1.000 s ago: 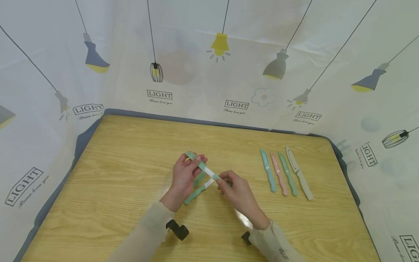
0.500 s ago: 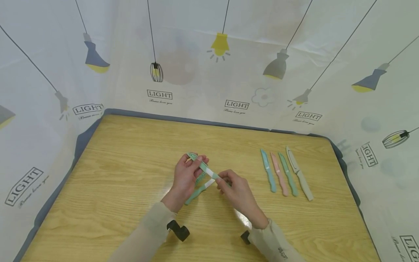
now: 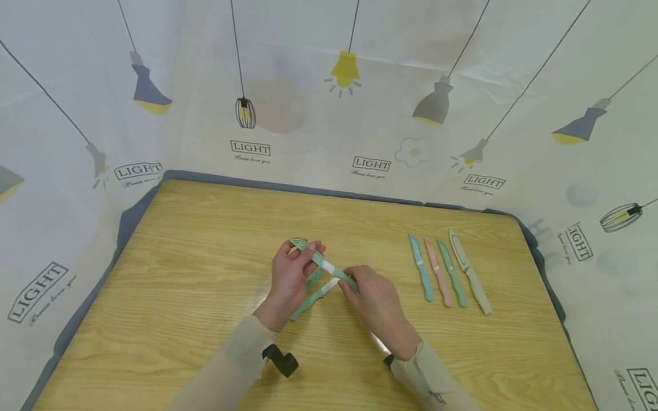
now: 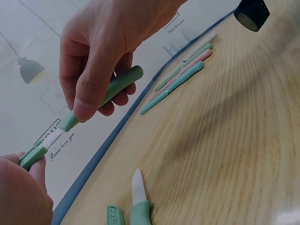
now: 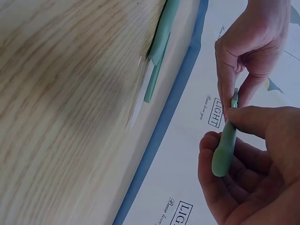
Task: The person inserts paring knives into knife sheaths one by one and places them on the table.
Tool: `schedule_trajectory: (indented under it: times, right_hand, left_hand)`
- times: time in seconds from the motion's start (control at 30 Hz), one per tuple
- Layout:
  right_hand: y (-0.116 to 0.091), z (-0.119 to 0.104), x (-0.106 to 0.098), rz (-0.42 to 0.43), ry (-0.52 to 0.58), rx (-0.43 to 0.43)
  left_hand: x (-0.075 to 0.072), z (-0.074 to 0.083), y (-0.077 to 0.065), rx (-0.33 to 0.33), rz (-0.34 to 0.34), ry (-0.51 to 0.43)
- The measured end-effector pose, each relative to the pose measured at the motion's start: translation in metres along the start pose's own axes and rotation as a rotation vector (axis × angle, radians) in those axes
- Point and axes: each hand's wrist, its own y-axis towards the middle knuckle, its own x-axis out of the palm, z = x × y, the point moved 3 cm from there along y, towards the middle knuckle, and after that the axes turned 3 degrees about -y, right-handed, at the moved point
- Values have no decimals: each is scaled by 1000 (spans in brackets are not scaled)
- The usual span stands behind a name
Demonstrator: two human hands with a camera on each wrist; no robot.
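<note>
My left hand (image 3: 289,277) pinches a green knife sheath (image 3: 317,259) between thumb and fingers, above the table. My right hand (image 3: 379,305) grips the green handle (image 4: 124,83) of a small knife, thumb along its side. The knife's white blade (image 4: 52,137) sits partly inside the sheath, a short stretch showing between sheath and handle. Below the hands, a second green-handled knife (image 3: 307,305) lies bare on the table, its white blade pointing away to the right. Beside it lies another green sheath (image 4: 115,215), partly hidden by the left hand in the head view.
At the right of the wooden table (image 3: 205,240), a blue knife (image 3: 421,268), a pink knife (image 3: 438,274), a green knife (image 3: 452,274) and a larger cream knife (image 3: 470,271) lie in a row. A lamp-printed curtain (image 3: 308,142) surrounds the table's back and sides.
The right hand's hold has shifted back along the handle, so more green shows. The exposed stretch of blade looks slightly shorter. The left hand has barely moved.
</note>
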Motion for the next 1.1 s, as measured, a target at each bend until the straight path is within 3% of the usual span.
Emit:
schedule_trajectory:
  times: [0.5, 1.1]
  right_hand:
    - [-2, -1, 2, 11, -4, 2]
    - [2, -3, 4, -16, -8, 53]
  left_hand:
    - [0, -10, -5, 24, -38, 55]
    - [5, -20, -6, 2, -31, 15]
